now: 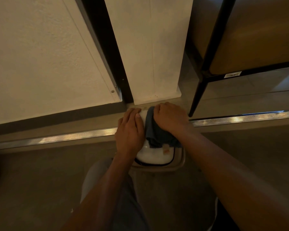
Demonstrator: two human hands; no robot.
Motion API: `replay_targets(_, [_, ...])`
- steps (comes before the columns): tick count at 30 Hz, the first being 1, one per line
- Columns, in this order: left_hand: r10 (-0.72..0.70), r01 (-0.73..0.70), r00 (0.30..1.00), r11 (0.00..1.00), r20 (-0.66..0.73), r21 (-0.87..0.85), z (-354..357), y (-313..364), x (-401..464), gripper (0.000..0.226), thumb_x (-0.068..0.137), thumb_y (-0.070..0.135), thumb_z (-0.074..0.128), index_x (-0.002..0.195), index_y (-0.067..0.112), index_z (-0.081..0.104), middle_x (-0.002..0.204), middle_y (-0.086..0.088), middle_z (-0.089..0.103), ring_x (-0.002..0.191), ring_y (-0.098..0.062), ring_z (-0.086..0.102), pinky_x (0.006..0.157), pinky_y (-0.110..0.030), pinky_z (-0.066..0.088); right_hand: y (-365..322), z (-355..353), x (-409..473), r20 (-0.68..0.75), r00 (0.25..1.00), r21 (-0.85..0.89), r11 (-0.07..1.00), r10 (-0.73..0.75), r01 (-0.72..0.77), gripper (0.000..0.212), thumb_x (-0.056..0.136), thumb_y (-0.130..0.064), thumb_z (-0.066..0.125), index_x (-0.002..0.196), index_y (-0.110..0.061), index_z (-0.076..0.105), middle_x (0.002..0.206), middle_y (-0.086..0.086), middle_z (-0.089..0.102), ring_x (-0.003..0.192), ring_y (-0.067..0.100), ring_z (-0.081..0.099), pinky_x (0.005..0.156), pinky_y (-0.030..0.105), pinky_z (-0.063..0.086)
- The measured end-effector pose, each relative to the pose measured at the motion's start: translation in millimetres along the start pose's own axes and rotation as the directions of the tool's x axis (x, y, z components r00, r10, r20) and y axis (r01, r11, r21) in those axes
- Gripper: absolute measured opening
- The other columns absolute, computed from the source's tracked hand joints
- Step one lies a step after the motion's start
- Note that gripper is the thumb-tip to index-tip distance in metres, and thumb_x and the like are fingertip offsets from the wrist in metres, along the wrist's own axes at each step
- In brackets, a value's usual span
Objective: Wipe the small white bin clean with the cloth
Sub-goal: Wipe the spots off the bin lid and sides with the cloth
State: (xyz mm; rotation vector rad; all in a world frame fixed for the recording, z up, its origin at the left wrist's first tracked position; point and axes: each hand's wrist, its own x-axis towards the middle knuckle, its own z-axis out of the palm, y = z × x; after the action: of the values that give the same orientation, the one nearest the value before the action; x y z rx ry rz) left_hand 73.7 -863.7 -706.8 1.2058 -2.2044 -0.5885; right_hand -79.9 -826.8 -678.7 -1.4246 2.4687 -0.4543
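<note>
Dark chair leg (197, 95) near white wall (150, 47), perhaps.

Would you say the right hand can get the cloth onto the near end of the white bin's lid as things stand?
Probably yes. The right hand grips the cloth on the bin already, and the lid's near end lies bare; the left hand rests along the other side, out of the way.

Both my bare forearms reach forward and down, close together. My left hand (129, 130) lies flat with fingers straight and together, thumb along the inner side, pressing down. My right hand (171, 118) is curled into a fist, knuckles up, its grip bunched tight.
</note>
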Motion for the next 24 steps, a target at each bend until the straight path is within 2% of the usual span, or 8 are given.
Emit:
replay_targets(2, [0.003,-0.003,1.000,1.000,-0.010,0.008,0.0,0.4,0.4,0.047,0.106,0.036,0.026,0.130,0.014,0.059,0.135,-0.006,0.058,0.124,-0.020,0.052,0.105,-0.031,0.036,-8.8,-6.6,10.0,0.121,0.986,-0.010,0.993,0.115,-0.115,0.041,0.101,-0.033,0.028,0.074,-0.014,0.051,0.082,0.005,0.053,0.082,0.023,0.056,0.075,0.033,0.041])
replay_targets(4, [-0.009,0.009,1.000,1.000,-0.021,0.003,-0.3,2.0,0.5,0.044,0.106,0.033,0.028,0.130,0.014,0.060,0.134,-0.006,0.059,0.122,-0.020,0.052,0.104,-0.032,0.038,-9.9,-9.4,12.0,0.120,0.988,-0.052,0.994,0.100,-0.094,0.040,0.101,-0.033,0.028,0.080,-0.013,0.055,0.083,0.004,0.054,0.080,0.022,0.055,0.075,0.033,0.041])
replay_targets(7, [-0.015,0.015,1.000,1.000,-0.016,0.004,-0.1,2.6,-0.4,0.046,0.105,0.035,0.028,0.131,0.014,0.059,0.135,-0.007,0.059,0.123,-0.020,0.052,0.106,-0.030,0.035,2.1,-6.9,-1.6,0.004,0.996,0.061,0.994,-0.093,0.093,0.039,0.103,-0.037,0.030,0.091,-0.016,0.061,0.088,0.003,0.060,0.082,0.021,0.058,0.074,0.033,0.041])
replay_targets(10, [-0.008,0.008,1.000,1.000,-0.008,0.006,0.4,1.1,-1.4,0.049,0.104,0.037,0.027,0.134,0.012,0.057,0.137,-0.009,0.058,0.127,-0.021,0.051,0.110,-0.028,0.030,25.1,1.9,-16.8,-0.095,0.970,0.294,0.925,-0.223,0.242,0.033,0.105,-0.033,0.036,0.121,-0.019,0.061,0.115,0.001,0.063,0.102,0.017,0.057,0.087,0.032,0.044])
replay_targets(14, [-0.035,0.035,0.999,0.999,-0.002,0.024,1.3,0.5,-1.6,0.050,0.103,0.041,0.025,0.134,0.016,0.056,0.139,-0.006,0.056,0.125,-0.025,0.052,0.105,-0.030,0.035,25.5,6.8,-25.0,-0.105,0.993,0.547,0.837,0.054,0.012,0.032,0.106,-0.032,0.036,0.114,-0.015,0.062,0.108,0.000,0.058,0.100,0.015,0.055,0.086,0.026,0.037])
replay_targets(17, [-0.051,0.051,0.999,0.998,0.013,0.021,0.4,3.2,-2.4,0.046,0.105,0.037,0.028,0.135,0.016,0.055,0.141,-0.007,0.055,0.126,-0.025,0.051,0.107,-0.036,0.038,13.0,-7.8,-11.8,0.095,0.971,0.402,0.884,0.220,-0.240,0.038,0.105,-0.033,0.028,0.101,-0.011,0.060,0.098,0.006,0.056,0.090,0.020,0.050,0.080,0.030,0.034])
replay_targets(19, [-0.037,0.037,0.999,0.999,0.011,0.016,-1.5,5.7,-2.5,0.045,0.105,0.034,0.028,0.134,0.014,0.056,0.139,-0.008,0.056,0.126,-0.025,0.051,0.108,-0.039,0.039,2.0,-16.5,-4.4,0.148,0.956,0.235,0.929,0.254,-0.284,0.040,0.103,-0.031,0.027,0.100,-0.009,0.061,0.104,0.011,0.061,0.087,0.023,0.050,0.078,0.032,0.035])
replay_targets(24, [-0.026,0.026,1.000,0.999,0.009,0.020,-2.1,3.6,-2.0,0.048,0.104,0.035,0.026,0.132,0.013,0.058,0.137,-0.009,0.058,0.126,-0.025,0.052,0.108,-0.033,0.034,-10.0,0.1,-9.7,-0.047,0.989,-0.044,0.989,0.140,-0.142,0.043,0.102,-0.033,0.025,0.109,-0.009,0.060,0.110,0.012,0.060,0.103,0.033,0.058,0.083,0.037,0.043])
